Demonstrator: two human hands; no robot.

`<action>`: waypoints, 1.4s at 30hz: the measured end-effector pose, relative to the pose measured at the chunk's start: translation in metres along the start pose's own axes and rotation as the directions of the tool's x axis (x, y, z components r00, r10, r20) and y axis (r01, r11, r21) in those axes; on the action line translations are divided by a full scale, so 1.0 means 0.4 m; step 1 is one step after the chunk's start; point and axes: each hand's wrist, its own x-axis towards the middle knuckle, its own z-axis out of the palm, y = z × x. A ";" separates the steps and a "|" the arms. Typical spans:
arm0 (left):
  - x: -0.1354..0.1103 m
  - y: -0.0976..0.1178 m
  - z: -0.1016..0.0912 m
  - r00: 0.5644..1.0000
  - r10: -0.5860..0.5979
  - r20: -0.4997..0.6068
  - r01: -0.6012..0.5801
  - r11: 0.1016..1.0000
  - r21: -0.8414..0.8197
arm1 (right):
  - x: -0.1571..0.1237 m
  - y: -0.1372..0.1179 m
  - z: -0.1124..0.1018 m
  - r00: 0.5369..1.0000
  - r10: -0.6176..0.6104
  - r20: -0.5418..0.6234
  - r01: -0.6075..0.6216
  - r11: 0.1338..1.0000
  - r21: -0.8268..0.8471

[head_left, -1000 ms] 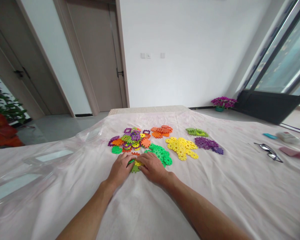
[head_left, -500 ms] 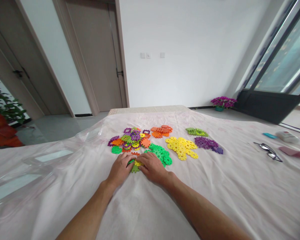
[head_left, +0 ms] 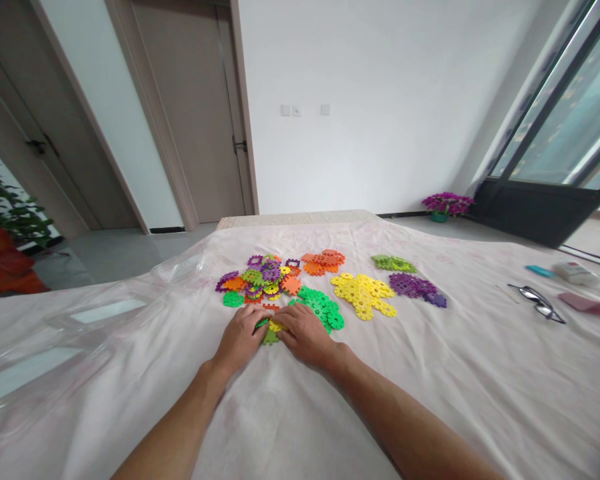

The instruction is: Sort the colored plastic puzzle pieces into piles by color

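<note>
My left hand (head_left: pixel 241 339) and my right hand (head_left: pixel 305 335) rest close together on the cloth, fingers bent inward over a few plastic interlocking pieces. A bright green interlocking disc (head_left: pixel 262 323) peeks out by my left fingers. Under my right fingers lies a yellow interlocking disc (head_left: pixel 276 327). An olive-green toothed piece (head_left: pixel 271 338) shows between both thumbs. My fingers partly hide all of them. Just beyond is a mixed pile of interlocking pieces (head_left: pixel 267 275) in purple, orange, green and yellow. A heap of green discs (head_left: pixel 325 307) lies against the far side of my right hand.
Sorted heaps lie further out: orange pieces (head_left: pixel 324 262), yellow discs (head_left: pixel 364 293), olive-green pieces (head_left: pixel 394 263) and purple pieces (head_left: pixel 414 285). Eyeglasses (head_left: pixel 537 303) and a pink cloth (head_left: pixel 585 305) are at the right. Clear plastic containers (head_left: pixel 80 333) stand along the left.
</note>
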 end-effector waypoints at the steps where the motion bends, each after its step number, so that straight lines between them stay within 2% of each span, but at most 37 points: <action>1: 0.000 0.000 0.000 1.000 0.000 0.001 0.000 1.000 0.000 | 0.000 0.000 0.000 1.000 -0.002 0.001 0.002 1.000 0.001; 25: 0.002 0.010 -0.004 1.000 -0.030 -0.007 0.030 0.999 -0.016 | -0.001 -0.002 -0.005 1.000 0.005 0.017 -0.005 1.000 -0.015; 31: -0.001 0.000 0.005 0.984 -0.132 -0.117 0.140 0.988 0.068 | -0.002 0.004 0.002 1.000 0.005 -0.009 -0.006 1.000 -0.012; 35: 0.000 -0.008 0.004 0.977 -0.178 -0.116 0.191 0.976 0.107 | -0.006 0.018 0.009 0.996 0.072 -0.053 -0.072 0.997 0.004; 39: 0.001 -0.007 0.000 0.981 -0.170 -0.097 0.182 0.976 0.123 | -0.012 0.047 0.013 0.959 0.219 -0.178 -0.211 0.976 0.061; 42: 0.001 -0.001 -0.003 0.979 -0.184 -0.091 0.194 0.975 0.113 | -0.015 0.075 0.010 0.870 0.370 -0.327 -0.327 0.928 0.181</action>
